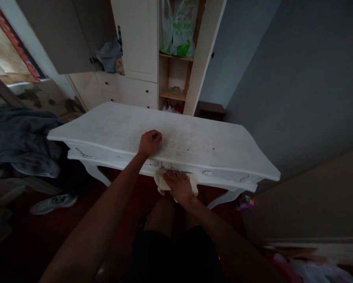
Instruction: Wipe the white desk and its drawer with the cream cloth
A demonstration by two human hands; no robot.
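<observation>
A white dressing table (105, 122) with a dusty, speckled top stands in front of me. My left hand (149, 142) rests on its top near the front edge, fingers curled into a loose fist with nothing visible in them. My right hand (179, 186) presses a pale cloth (194, 181) against the table's front drawer face, fingers spread flat over the cloth. A round drawer knob (207, 173) sits just right of the cloth.
A white wardrobe (137, 43) with an open shelf section and plastic bags (179, 31) stands behind the table. A dark blanket (17, 133) lies at the left, a sneaker (54, 202) on the red floor below it. A grey wall (297, 86) runs along the right.
</observation>
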